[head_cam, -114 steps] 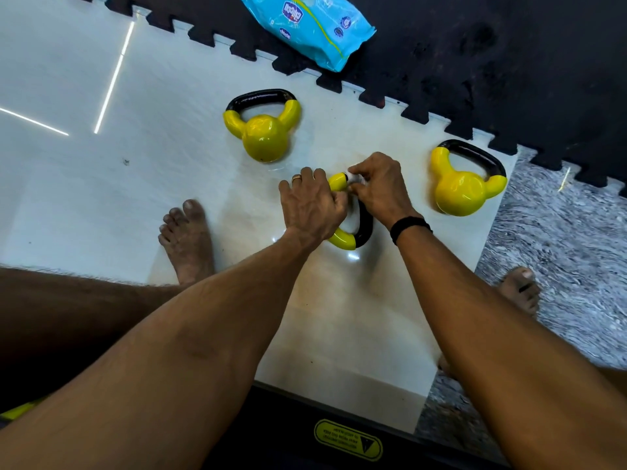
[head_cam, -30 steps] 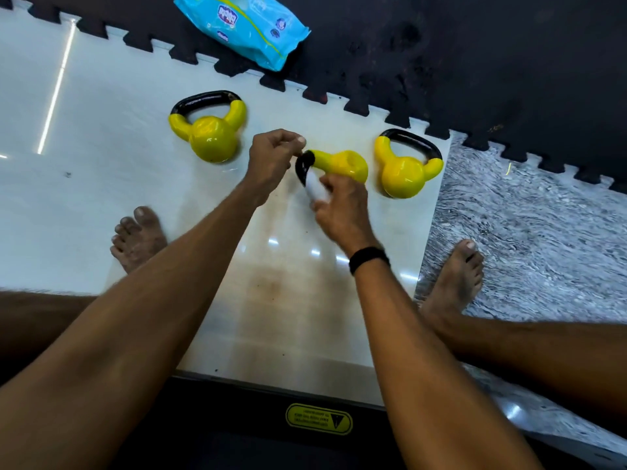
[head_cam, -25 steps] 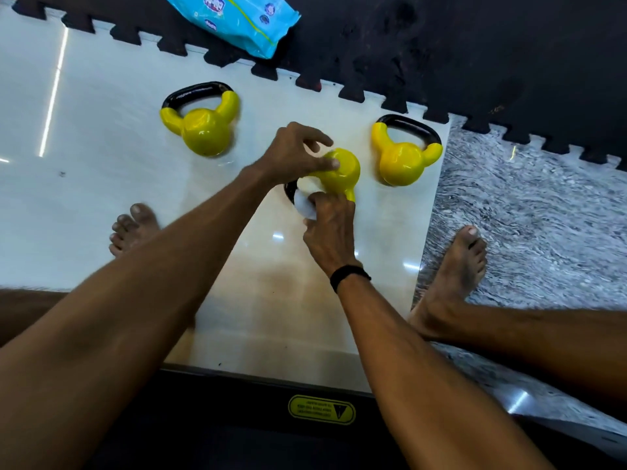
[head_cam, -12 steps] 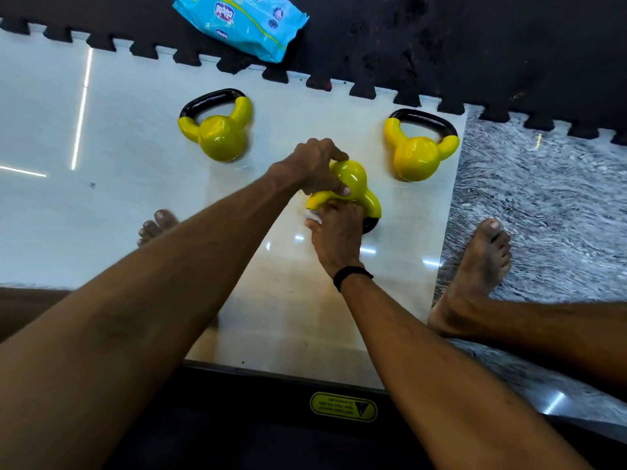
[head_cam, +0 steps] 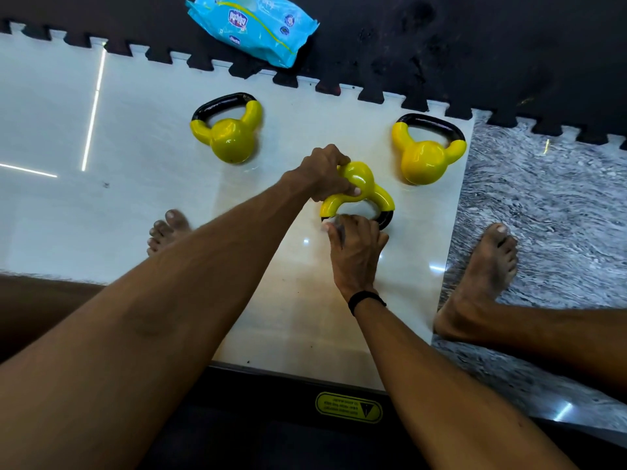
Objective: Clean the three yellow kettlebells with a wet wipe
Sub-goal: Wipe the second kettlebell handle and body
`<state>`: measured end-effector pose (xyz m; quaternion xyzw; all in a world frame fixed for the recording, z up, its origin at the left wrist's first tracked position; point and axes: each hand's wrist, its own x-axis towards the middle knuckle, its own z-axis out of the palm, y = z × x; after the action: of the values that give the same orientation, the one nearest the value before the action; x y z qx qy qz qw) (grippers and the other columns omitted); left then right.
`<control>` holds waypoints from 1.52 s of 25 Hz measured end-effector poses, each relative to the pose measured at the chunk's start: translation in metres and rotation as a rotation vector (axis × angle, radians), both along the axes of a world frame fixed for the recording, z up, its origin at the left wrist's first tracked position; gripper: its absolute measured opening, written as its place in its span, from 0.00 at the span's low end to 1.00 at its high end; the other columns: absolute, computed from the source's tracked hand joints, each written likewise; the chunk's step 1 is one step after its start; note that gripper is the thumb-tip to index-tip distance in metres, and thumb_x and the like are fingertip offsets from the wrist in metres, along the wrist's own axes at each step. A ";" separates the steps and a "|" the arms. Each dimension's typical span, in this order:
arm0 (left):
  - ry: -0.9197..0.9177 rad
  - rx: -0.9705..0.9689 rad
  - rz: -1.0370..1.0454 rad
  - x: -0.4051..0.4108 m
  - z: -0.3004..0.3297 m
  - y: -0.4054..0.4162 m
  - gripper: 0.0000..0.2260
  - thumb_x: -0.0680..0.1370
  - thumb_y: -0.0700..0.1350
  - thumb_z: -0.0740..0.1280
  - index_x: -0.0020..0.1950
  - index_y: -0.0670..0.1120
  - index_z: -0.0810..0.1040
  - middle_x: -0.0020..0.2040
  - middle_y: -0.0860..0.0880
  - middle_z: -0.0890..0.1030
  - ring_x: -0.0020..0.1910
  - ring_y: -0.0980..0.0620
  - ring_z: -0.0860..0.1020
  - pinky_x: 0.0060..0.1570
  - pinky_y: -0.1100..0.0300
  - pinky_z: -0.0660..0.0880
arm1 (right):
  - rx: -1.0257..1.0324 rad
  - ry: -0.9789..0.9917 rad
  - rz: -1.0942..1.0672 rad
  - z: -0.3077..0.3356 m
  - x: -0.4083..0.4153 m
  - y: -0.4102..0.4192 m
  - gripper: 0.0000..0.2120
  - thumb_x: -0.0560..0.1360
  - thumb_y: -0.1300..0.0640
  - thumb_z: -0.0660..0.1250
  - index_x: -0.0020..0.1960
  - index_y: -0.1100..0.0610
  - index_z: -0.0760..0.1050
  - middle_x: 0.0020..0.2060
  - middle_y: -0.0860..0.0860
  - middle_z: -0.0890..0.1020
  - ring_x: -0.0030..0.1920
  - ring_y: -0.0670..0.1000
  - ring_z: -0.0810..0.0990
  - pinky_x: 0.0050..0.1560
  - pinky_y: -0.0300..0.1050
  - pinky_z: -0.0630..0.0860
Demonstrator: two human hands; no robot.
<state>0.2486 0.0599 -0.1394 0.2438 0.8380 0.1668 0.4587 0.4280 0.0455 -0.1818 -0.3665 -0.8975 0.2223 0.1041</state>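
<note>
Three yellow kettlebells with black handles lie on the glossy white floor tile (head_cam: 135, 198). The middle kettlebell (head_cam: 364, 186) lies on its side, handle toward me. My left hand (head_cam: 325, 173) grips its yellow ball. My right hand (head_cam: 353, 245) is closed over the black handle, pressing a white wet wipe (head_cam: 334, 222) against it; only a sliver of the wipe shows. The left kettlebell (head_cam: 230, 137) and the right kettlebell (head_cam: 424, 157) stand apart from both hands, untouched.
A blue wet wipe packet (head_cam: 251, 27) lies on the black puzzle mat (head_cam: 475, 56) beyond the tile. My bare feet rest at the left (head_cam: 168, 228) and at the right (head_cam: 485, 266). Grey marbled floor (head_cam: 543, 215) lies to the right, and a dark edge with a yellow label (head_cam: 349, 407) sits near me.
The middle kettlebell was turned over, so its handle now points toward me. My left hand shifted from the handle to the ball; my right hand moved the wipe along the handle.
</note>
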 end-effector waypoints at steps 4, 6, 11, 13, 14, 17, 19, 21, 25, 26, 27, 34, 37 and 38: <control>0.099 -0.058 -0.178 0.008 0.005 0.007 0.34 0.71 0.55 0.73 0.73 0.44 0.65 0.68 0.40 0.67 0.59 0.40 0.75 0.48 0.52 0.75 | -0.010 0.001 0.137 -0.010 -0.002 0.001 0.13 0.76 0.50 0.67 0.54 0.59 0.78 0.49 0.58 0.82 0.51 0.60 0.80 0.51 0.56 0.74; 0.154 -0.078 -0.255 0.020 0.009 0.012 0.26 0.76 0.52 0.66 0.67 0.38 0.67 0.65 0.37 0.67 0.62 0.36 0.71 0.51 0.52 0.69 | 0.017 -0.015 0.154 -0.015 0.002 0.002 0.13 0.75 0.51 0.67 0.53 0.59 0.78 0.48 0.57 0.82 0.51 0.60 0.80 0.51 0.55 0.73; 0.580 0.012 -0.544 0.044 0.000 0.004 0.40 0.66 0.62 0.38 0.64 0.39 0.70 0.59 0.36 0.70 0.57 0.39 0.70 0.42 0.52 0.65 | 0.124 -0.063 0.103 -0.016 0.002 0.000 0.12 0.73 0.49 0.68 0.52 0.56 0.79 0.47 0.52 0.81 0.51 0.56 0.77 0.50 0.50 0.63; 0.676 0.083 -0.527 0.041 -0.006 -0.001 0.37 0.68 0.63 0.44 0.69 0.42 0.66 0.62 0.37 0.70 0.56 0.38 0.72 0.44 0.51 0.66 | 0.143 -0.108 0.074 -0.016 -0.001 -0.003 0.12 0.74 0.48 0.67 0.52 0.55 0.80 0.47 0.52 0.81 0.51 0.56 0.76 0.51 0.50 0.62; 0.724 0.132 -0.581 0.042 -0.006 -0.003 0.35 0.69 0.62 0.47 0.69 0.43 0.66 0.62 0.37 0.71 0.55 0.38 0.72 0.45 0.50 0.66 | 0.138 -0.124 0.056 -0.016 -0.003 -0.006 0.13 0.74 0.49 0.68 0.54 0.55 0.80 0.48 0.52 0.82 0.52 0.56 0.76 0.51 0.50 0.62; 0.790 0.188 -0.614 0.053 -0.013 -0.001 0.27 0.71 0.56 0.51 0.65 0.45 0.70 0.59 0.37 0.72 0.54 0.38 0.73 0.44 0.49 0.66 | 0.041 -0.108 -0.019 -0.015 -0.007 -0.012 0.15 0.72 0.54 0.71 0.57 0.58 0.78 0.53 0.56 0.82 0.55 0.58 0.78 0.54 0.52 0.68; 0.718 0.127 -0.554 0.055 -0.013 0.005 0.24 0.72 0.57 0.54 0.64 0.47 0.70 0.62 0.38 0.70 0.57 0.37 0.70 0.44 0.48 0.68 | -0.005 -0.080 -0.047 -0.013 -0.009 -0.015 0.14 0.73 0.56 0.71 0.57 0.59 0.78 0.54 0.58 0.82 0.56 0.59 0.78 0.54 0.54 0.70; 0.616 0.044 -0.524 0.052 -0.010 0.010 0.26 0.71 0.57 0.66 0.65 0.49 0.67 0.64 0.39 0.66 0.61 0.36 0.67 0.46 0.46 0.71 | 0.024 -0.066 -0.040 -0.008 -0.012 -0.016 0.11 0.74 0.56 0.69 0.54 0.58 0.78 0.53 0.57 0.82 0.56 0.59 0.78 0.52 0.54 0.69; 0.451 -0.025 -0.457 0.037 -0.004 0.022 0.29 0.71 0.54 0.71 0.67 0.49 0.64 0.65 0.39 0.62 0.64 0.33 0.63 0.47 0.42 0.74 | 0.085 -0.156 -0.067 0.001 -0.022 -0.015 0.10 0.76 0.53 0.64 0.52 0.56 0.79 0.49 0.53 0.82 0.55 0.57 0.77 0.55 0.53 0.64; 0.440 -0.028 -0.446 0.037 -0.004 0.024 0.29 0.71 0.55 0.71 0.67 0.48 0.64 0.65 0.39 0.61 0.64 0.33 0.64 0.47 0.42 0.74 | 0.087 -0.182 -0.075 0.001 -0.022 -0.014 0.10 0.76 0.52 0.63 0.52 0.56 0.78 0.49 0.53 0.82 0.56 0.56 0.77 0.56 0.53 0.63; 0.434 -0.028 -0.439 0.038 -0.005 0.024 0.29 0.71 0.55 0.71 0.67 0.48 0.64 0.65 0.39 0.61 0.63 0.33 0.64 0.47 0.42 0.74 | 0.085 -0.196 -0.080 0.000 -0.021 -0.015 0.11 0.77 0.52 0.61 0.53 0.56 0.78 0.49 0.53 0.82 0.56 0.56 0.76 0.57 0.53 0.62; 0.403 -0.057 -0.407 0.039 -0.002 0.029 0.27 0.70 0.46 0.72 0.66 0.49 0.64 0.66 0.39 0.60 0.64 0.32 0.63 0.43 0.48 0.70 | 0.068 -0.267 -0.087 0.019 -0.039 -0.016 0.05 0.72 0.58 0.69 0.48 0.57 0.79 0.46 0.56 0.82 0.56 0.58 0.76 0.59 0.58 0.67; 0.357 -0.087 -0.413 0.036 0.002 0.031 0.27 0.71 0.44 0.70 0.66 0.50 0.64 0.66 0.40 0.59 0.67 0.32 0.59 0.46 0.46 0.71 | 0.203 -0.249 0.161 0.014 -0.024 0.002 0.07 0.70 0.58 0.72 0.47 0.57 0.80 0.43 0.54 0.82 0.55 0.58 0.77 0.58 0.59 0.71; 0.345 -0.085 -0.411 0.036 0.003 0.032 0.26 0.71 0.44 0.70 0.67 0.50 0.64 0.67 0.40 0.59 0.68 0.32 0.58 0.48 0.45 0.71 | 0.225 -0.219 0.258 0.011 -0.015 0.011 0.08 0.70 0.58 0.72 0.48 0.57 0.80 0.44 0.53 0.83 0.56 0.58 0.77 0.58 0.59 0.72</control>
<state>0.2845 0.0915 -0.1369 0.4144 0.8428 -0.0091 0.3432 0.4129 0.0566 -0.1709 -0.2566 -0.9621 0.0906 0.0167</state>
